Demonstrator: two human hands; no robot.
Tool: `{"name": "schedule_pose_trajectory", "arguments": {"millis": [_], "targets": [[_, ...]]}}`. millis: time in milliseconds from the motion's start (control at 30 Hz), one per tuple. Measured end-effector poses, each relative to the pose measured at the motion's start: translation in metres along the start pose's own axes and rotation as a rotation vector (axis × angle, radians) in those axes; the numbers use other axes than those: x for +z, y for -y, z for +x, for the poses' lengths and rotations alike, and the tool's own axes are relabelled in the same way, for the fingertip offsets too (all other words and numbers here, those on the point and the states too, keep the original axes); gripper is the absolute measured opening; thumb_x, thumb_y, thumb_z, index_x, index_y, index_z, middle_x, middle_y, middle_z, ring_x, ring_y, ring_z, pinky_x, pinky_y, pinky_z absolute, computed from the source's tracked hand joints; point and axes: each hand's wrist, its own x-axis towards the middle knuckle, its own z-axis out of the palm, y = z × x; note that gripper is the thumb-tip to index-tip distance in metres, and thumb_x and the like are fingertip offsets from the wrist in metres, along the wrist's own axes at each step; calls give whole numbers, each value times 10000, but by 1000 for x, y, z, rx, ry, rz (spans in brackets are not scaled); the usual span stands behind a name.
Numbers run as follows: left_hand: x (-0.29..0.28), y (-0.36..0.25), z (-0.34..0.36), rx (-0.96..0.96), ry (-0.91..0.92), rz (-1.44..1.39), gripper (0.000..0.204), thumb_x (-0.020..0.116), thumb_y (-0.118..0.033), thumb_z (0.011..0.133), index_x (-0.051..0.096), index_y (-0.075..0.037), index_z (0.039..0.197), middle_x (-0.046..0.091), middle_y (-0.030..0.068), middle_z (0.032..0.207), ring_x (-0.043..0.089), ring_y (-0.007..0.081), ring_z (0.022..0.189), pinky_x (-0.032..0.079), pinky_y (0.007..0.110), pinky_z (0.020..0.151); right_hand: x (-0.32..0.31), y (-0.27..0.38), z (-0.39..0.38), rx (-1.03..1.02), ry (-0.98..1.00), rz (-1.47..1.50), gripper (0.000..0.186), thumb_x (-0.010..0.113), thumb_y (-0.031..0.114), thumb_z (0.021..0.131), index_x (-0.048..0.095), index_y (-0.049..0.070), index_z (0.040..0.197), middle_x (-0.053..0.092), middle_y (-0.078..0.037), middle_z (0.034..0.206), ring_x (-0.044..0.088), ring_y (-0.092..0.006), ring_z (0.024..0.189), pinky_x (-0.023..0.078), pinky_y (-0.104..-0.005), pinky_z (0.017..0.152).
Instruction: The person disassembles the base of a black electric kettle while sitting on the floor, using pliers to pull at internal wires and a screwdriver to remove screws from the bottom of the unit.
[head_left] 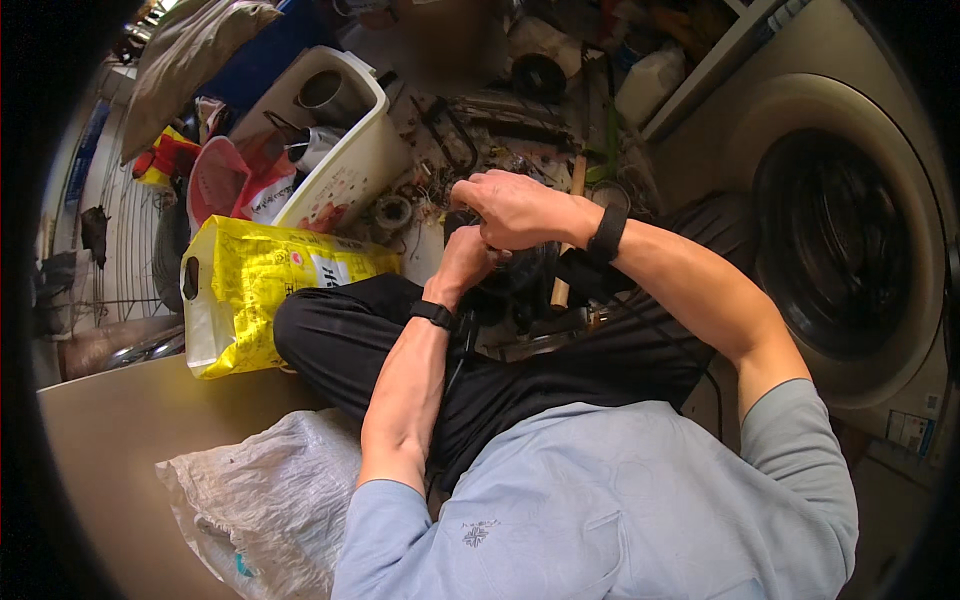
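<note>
My right hand (518, 210) is closed, back up, just above and against my left hand (466, 262). The left hand's fingers are curled too. A small dark piece (458, 222) shows at the edge of both fists; its kind is hidden. Under the hands, between my knees, lies a dark mass (528, 278) that I cannot make out. A light wooden handle (578, 178) lies right of my right hand. Wood of the same colour (560, 291) shows below my right wrist, perhaps part of the same handle.
A yellow plastic bag (270, 280) stands by my left knee, with a white bin (350, 165) of odds and ends behind it. Scraps and a hacksaw-like frame (447, 130) litter the floor ahead. A front-loading washing machine (740, 150) stands right; a white woven sack (270, 500) lies left.
</note>
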Motion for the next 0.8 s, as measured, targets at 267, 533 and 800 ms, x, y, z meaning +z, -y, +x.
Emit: {"name": "schedule_pose_trajectory", "arguments": {"millis": [267, 533, 800], "targets": [[8, 11, -4, 60, -63, 41, 319, 720, -27, 820, 731, -32, 1139, 731, 266, 1098, 660, 486, 1088, 545, 535, 886, -4, 6, -2, 91, 65, -112, 257, 633, 135, 853, 709, -11, 1050, 722, -246, 943, 702, -472, 901, 565, -550, 795], [26, 17, -1, -10, -87, 88, 336, 610, 27, 783, 749, -42, 1082, 729, 272, 1063, 663, 494, 1048, 544, 554, 868, -7, 6, -2, 193, 222, -92, 331, 657, 101, 850, 717, -5, 1157, 728, -241, 1063, 697, -437, 1014, 560, -513, 887], [27, 22, -5, 112, -114, -9, 333, 641, 38, 727, 770, -70, 1014, 742, 227, 1012, 684, 453, 988, 558, 502, 827, -14, 16, 4, 264, 238, -163, 237, 636, 159, 892, 731, -7, 1032, 726, -242, 940, 704, -435, 958, 567, -521, 856]]}}
